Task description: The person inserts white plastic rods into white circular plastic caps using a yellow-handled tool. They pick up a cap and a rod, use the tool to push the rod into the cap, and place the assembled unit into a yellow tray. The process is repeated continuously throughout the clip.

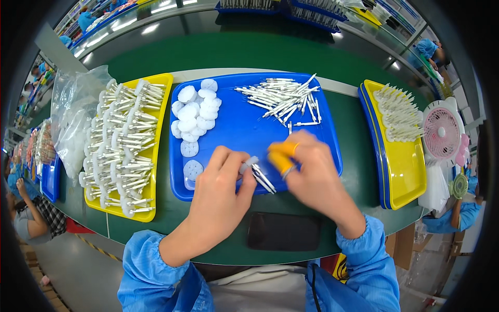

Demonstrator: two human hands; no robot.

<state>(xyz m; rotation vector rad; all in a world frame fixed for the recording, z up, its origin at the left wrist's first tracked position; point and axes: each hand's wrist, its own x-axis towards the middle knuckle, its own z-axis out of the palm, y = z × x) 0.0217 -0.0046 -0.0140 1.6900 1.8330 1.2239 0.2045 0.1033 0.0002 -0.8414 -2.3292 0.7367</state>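
My left hand [221, 187] is closed around a small white perforated disc [249, 165] with several thin white sticks [264, 181] standing out of it toward the right. Just to its right is my right hand [310, 169], slightly blurred, with orange finger covers [283, 156] on its curled fingers; what they pinch, if anything, I cannot make out. Both hands are over the near part of a blue tray [244, 127]. In that tray, a pile of white perforated discs [195, 112] lies on the left, and a heap of loose white sticks [283, 99] at the far right.
On the left, a yellow tray [162, 125] holds rows of discs filled with sticks, beside a clear plastic bag [78, 112]. Stacked trays [405, 177] with more sticks and a pink-white fan [442, 132] stand right. A black phone [283, 231] lies near the table edge.
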